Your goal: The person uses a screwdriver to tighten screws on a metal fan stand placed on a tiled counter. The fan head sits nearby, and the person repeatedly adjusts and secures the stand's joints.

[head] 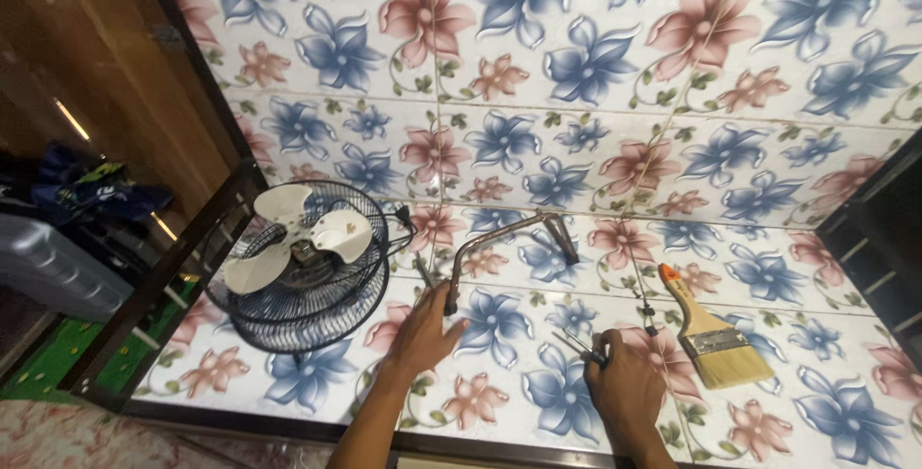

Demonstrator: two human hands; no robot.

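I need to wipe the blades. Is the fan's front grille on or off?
Off. The fan lies face up on the floor, its white blades bare above the grilles.

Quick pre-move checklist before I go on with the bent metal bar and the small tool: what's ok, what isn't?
1. Left hand closed on the bent metal bar: ok, its grip is at the lower end.
2. Right hand holds the thin dark tool: ok.
3. Tool tip clear of the bar: ok, apart.
4. Fan lying flat on the floral floor, blades still: cannot tell from one picture.
5. Paintbrush out of the way, right of both hands: ok.
6. Bar's far end free of the fan cord: ok.
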